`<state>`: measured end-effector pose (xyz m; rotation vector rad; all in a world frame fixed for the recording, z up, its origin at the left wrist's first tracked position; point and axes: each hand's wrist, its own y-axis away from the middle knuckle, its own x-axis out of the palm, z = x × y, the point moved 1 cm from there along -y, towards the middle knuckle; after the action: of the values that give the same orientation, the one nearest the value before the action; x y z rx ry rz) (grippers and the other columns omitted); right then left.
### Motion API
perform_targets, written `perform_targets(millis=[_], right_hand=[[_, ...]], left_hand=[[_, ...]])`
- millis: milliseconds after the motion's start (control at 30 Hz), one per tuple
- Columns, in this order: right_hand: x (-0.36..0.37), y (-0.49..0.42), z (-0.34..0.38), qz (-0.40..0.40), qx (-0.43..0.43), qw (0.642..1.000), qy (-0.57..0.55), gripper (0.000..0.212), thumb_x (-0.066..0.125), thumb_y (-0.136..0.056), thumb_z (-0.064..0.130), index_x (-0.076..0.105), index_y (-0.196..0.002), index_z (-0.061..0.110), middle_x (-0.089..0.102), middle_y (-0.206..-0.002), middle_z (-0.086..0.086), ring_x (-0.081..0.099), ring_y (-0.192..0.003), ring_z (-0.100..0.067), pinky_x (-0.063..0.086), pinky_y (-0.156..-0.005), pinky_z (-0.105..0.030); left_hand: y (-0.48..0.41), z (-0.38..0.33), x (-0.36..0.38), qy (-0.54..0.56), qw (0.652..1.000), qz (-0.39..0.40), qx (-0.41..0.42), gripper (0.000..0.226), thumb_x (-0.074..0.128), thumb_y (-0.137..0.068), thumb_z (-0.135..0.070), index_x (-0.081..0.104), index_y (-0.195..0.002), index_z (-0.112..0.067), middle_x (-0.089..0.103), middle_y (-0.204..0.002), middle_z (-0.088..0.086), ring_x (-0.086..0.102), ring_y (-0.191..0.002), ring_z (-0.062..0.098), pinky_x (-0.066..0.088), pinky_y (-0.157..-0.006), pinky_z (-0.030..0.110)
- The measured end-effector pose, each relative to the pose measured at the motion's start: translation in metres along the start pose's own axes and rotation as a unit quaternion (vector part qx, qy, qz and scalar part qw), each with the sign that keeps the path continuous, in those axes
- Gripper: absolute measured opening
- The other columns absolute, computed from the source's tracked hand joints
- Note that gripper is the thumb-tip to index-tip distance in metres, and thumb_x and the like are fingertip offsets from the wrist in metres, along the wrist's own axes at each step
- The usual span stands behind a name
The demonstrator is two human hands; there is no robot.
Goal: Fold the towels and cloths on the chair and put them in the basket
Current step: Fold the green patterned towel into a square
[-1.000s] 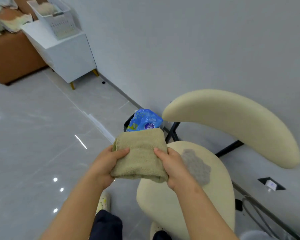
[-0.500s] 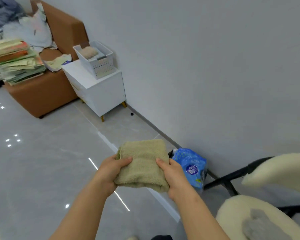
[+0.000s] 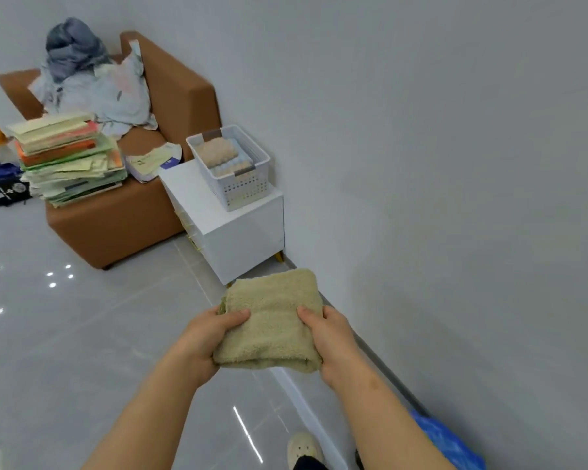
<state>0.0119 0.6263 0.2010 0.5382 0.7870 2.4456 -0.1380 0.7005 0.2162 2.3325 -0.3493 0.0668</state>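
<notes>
Olive folded towel (image 3: 272, 320) gripped in curled fingers (image 3: 232, 317) of left hand (image 3: 204, 339) and right hand (image 3: 335, 337), white basket (image 3: 248, 191) on cabinet (image 3: 245, 239) ahead

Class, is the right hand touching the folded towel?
Touching. The head view shows the right hand gripping the folded towel, thumb pressed on top.
</notes>
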Motion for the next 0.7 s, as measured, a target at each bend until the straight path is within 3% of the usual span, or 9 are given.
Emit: perform_targets(millis=[133, 467, 700], right_hand=[[0.034, -0.066, 0.047, 0.005, 0.013, 1.0, 0.005, 0.011, 0.056, -0.093, 0.018, 0.057, -0.104, 0.016, 0.066, -0.103, -0.007, 0.065, -0.09, -0.022, 0.055, -0.07, -0.032], [0.154, -0.238, 0.125, -0.029, 0.014, 0.999, 0.007, 0.01, 0.055, -0.093, 0.015, 0.057, -0.103, 0.012, 0.064, -0.095, -0.006, 0.063, -0.083, -0.019, 0.051, -0.06, -0.028], [0.238, -0.337, 0.185, -0.06, 0.023, 0.998, -0.02, 0.013, 0.054, -0.094, 0.016, 0.056, -0.106, 0.011, 0.063, -0.092, -0.004, 0.062, -0.079, -0.018, 0.049, -0.057, -0.027]], left_hand=[[-0.062, -0.059, -0.003, 0.007, 1.0, -0.015, -0.004, 0.026, 0.062, -0.087, -0.008, 0.059, -0.113, -0.005, 0.067, -0.106, 0.017, 0.065, -0.089, 0.03, 0.052, -0.067, 0.037], [-0.234, -0.204, -0.046, -0.006, 1.0, -0.008, -0.011, 0.011, 0.059, -0.089, -0.005, 0.059, -0.097, -0.012, 0.066, -0.095, 0.012, 0.064, -0.082, 0.027, 0.05, -0.063, 0.035], [-0.344, -0.318, -0.076, -0.064, 0.998, -0.001, -0.011, 0.034, 0.062, -0.087, -0.006, 0.057, -0.121, -0.004, 0.066, -0.109, 0.015, 0.063, -0.097, 0.031, 0.052, -0.076, 0.036]])
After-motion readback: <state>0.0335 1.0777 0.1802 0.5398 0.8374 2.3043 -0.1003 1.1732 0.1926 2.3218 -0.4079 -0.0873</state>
